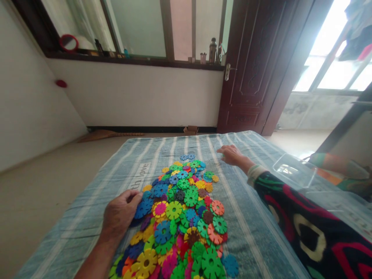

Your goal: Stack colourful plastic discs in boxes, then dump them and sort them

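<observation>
A heap of flat, notched plastic discs (186, 217) in green, blue, yellow, pink and orange lies spread along the middle of a blue striped cloth (255, 232). My left hand (120, 215) rests at the heap's left edge, its fingers curled and pinching a blue disc (143, 207). My right hand (232, 155), in a bright patterned sleeve (305, 224), reaches out to the far right of the heap. It lies palm down on the cloth with fingers stretched and nothing in them, a short way from the farthest discs (209, 176).
A clear plastic box (293, 170) stands at the cloth's right edge beside my right arm. Beyond the cloth are bare floor, a white wall with a cluttered window sill (133, 60) and a dark wooden door (255, 66). A broom (107, 135) lies by the wall.
</observation>
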A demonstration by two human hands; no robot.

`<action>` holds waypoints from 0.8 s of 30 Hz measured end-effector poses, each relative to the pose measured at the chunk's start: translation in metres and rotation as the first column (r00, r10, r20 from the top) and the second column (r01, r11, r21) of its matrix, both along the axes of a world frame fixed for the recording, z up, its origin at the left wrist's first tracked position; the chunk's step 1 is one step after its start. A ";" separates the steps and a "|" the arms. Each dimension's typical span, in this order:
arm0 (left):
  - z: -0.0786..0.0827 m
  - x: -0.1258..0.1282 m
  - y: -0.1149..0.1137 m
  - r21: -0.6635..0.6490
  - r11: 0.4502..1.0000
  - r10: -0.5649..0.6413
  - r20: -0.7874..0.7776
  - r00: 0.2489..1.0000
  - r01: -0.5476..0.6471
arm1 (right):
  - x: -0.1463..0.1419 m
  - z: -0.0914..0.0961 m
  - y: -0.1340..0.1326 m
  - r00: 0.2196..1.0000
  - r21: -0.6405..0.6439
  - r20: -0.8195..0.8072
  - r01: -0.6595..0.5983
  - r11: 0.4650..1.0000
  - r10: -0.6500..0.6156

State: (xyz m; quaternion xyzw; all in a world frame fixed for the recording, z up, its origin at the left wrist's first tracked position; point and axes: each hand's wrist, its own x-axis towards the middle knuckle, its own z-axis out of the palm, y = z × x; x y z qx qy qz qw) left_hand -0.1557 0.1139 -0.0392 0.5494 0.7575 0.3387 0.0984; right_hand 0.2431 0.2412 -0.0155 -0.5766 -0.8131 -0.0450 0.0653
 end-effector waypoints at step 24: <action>-0.003 0.006 -0.012 0.161 0.979 -0.130 0.007 0.991 0.127 | -0.052 -0.081 -0.197 0.779 0.139 -0.627 0.126 0.982 -0.011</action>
